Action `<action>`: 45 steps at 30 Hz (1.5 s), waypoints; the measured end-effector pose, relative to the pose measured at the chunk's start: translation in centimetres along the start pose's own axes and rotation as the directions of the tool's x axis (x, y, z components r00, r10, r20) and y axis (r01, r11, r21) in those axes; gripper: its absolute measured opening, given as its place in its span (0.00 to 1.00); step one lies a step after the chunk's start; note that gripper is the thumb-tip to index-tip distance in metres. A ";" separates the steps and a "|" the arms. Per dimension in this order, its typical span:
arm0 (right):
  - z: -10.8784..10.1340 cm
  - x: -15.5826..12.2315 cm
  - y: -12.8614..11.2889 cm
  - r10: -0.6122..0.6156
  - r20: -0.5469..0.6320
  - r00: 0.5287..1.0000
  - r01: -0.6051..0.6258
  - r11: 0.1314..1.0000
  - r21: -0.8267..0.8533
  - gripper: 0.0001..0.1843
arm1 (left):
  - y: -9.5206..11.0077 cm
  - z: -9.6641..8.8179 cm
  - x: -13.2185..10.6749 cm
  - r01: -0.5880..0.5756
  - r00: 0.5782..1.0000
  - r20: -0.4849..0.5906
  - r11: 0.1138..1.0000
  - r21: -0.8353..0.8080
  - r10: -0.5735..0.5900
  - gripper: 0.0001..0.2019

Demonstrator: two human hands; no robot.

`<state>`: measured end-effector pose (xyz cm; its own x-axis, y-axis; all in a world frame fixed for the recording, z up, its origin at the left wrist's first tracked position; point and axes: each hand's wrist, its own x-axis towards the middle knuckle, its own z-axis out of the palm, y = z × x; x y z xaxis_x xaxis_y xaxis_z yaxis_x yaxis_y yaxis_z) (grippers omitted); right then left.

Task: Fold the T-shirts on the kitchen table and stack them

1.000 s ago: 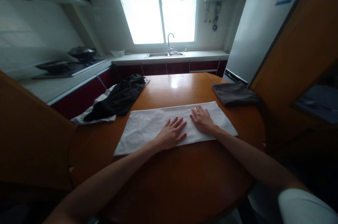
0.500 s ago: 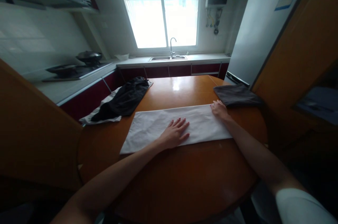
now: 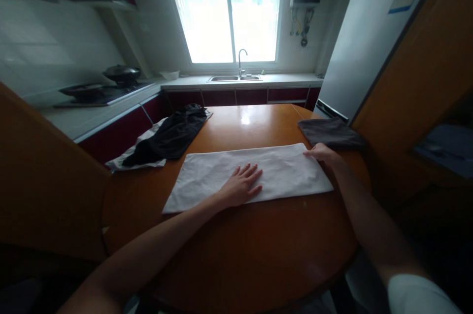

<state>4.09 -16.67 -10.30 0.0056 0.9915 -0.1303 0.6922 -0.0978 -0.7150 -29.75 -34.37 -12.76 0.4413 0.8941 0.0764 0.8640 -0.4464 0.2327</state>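
Note:
A white cloth (image 3: 207, 176), folded into a long flat strip, lies across the wooden table in front of me. My left hand (image 3: 241, 186) rests palm down on its middle, fingers spread. At the strip's right end, my right hand (image 3: 322, 152) has its thumb and fingers closed on the edge near the far corner. What kind of garment or linen the cloth is, I cannot tell.
Dark and white clothes (image 3: 170, 136) lie heaped at the table's (image 3: 236, 260) left side. A folded dark grey cloth (image 3: 332, 132) sits at the right, just beyond my right hand. Behind are a counter with a sink (image 3: 225, 78), a stove (image 3: 107, 94) and a fridge (image 3: 364, 48).
My right hand has shifted to the right, from lying over the cloth's far right corner to gripping its right edge. My left hand stays flat on the cloth.

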 end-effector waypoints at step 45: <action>10.2 -8.3 -9.7 -0.312 -0.015 0.950 0.249 0.726 0.641 0.14 | -1.1 1.6 3.3 0.053 0.945 -0.029 0.241 -0.969 -0.326 0.35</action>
<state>-10.09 -24.84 -9.29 -0.1998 0.9736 0.1101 0.0408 0.1205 -0.9919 -28.89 -30.93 -14.29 0.1284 0.9914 0.0247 -0.0032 -0.0245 0.9997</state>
